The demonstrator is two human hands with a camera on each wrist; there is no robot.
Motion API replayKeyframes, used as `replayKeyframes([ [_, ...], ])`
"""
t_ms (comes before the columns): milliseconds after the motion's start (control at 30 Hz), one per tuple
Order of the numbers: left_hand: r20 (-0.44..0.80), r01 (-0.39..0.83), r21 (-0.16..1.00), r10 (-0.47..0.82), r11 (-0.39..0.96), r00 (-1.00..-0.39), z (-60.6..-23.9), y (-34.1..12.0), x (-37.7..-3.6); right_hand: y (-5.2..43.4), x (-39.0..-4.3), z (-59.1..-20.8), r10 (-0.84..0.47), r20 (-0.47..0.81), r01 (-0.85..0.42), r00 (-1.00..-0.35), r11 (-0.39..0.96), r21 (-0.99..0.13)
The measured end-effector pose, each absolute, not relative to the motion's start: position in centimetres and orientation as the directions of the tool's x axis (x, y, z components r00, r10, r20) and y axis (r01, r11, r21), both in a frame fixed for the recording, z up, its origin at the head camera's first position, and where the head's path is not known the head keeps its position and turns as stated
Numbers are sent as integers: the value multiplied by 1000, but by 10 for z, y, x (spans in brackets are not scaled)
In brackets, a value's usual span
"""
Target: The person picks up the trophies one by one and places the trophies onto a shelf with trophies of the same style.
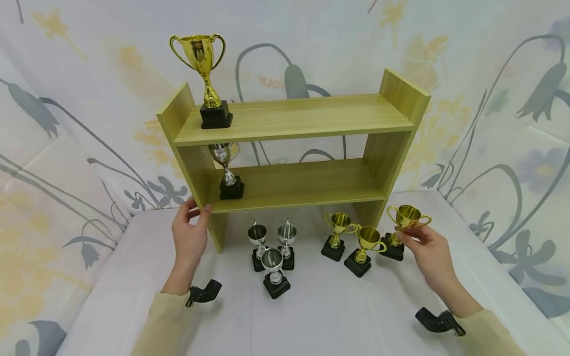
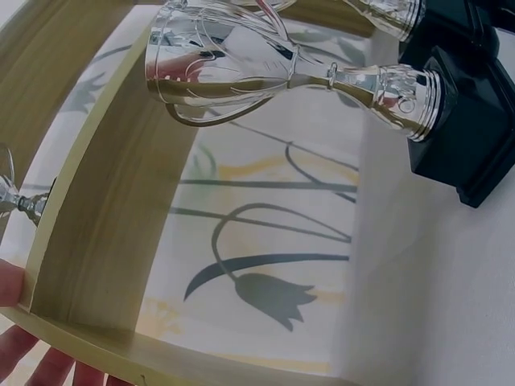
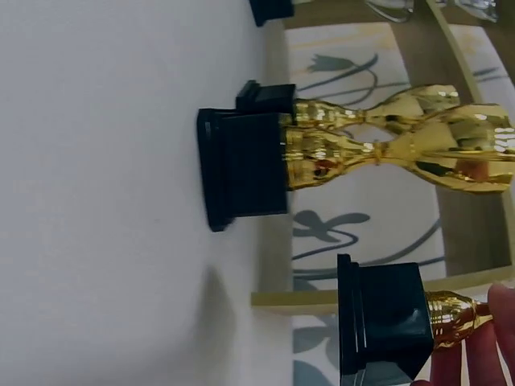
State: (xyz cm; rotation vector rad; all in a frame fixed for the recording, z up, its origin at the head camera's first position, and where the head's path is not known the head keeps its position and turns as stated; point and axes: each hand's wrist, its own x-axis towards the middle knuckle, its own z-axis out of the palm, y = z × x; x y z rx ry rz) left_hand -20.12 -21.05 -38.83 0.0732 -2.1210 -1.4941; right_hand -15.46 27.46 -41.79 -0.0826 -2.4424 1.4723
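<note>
Head view looks down on the whole shelf (image 1: 289, 148); both wrist views sit low, close, sharing its frame.

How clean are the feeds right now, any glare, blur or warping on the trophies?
Head view: even light, sharp, wide-angle bend at the edges, shelf looks splayed. Left wrist view: silver trophy shows bright reflections, soft up close. Right wrist view: rotated sideways, gold trophy glares, fingers blurred at the edge.
</note>
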Motion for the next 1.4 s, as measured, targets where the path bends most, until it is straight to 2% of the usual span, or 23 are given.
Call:
replayKeyframes([
  [733, 402, 252, 874, -329, 415, -854, -393, -213, -202, 274, -148, -381, 223, 333, -204, -916, 457, -866],
  [1067, 393, 246, 878, -328, 410, -859, -391, -213, -202, 270, -144, -366, 194, 350, -222, -916, 483, -847],
  [1400, 391, 250, 883, -326, 398, -860, -391, -213, -202, 261, -141, -339, 133, 414, -275, -901, 563, -779],
])
